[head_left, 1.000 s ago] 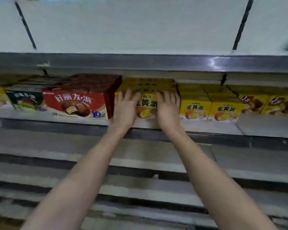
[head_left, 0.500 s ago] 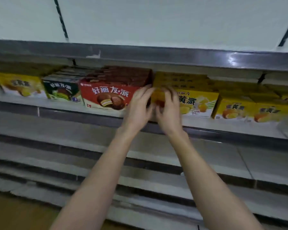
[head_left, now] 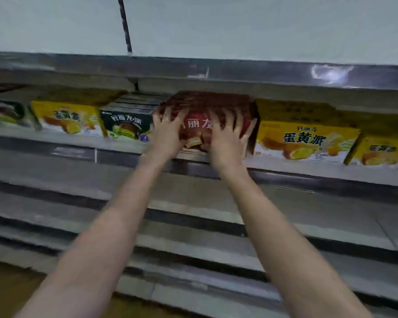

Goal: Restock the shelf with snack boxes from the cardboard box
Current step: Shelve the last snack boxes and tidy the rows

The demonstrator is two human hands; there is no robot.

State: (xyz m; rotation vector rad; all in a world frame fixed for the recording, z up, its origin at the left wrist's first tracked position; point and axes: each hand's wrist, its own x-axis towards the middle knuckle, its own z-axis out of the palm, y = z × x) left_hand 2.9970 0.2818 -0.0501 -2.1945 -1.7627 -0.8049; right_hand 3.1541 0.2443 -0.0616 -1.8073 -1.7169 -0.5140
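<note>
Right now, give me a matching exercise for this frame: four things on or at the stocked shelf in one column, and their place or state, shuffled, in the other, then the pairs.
Things:
1. red snack box
2. dark green snack box
3. large yellow snack box
4. left hand

Places or states:
A. directly to the right of the red box
B. directly to the left of the red box
C. has both hands against its front face
D. fingers spread on the red box's left part

Pairs: 1-C, 2-B, 3-A, 4-D
</note>
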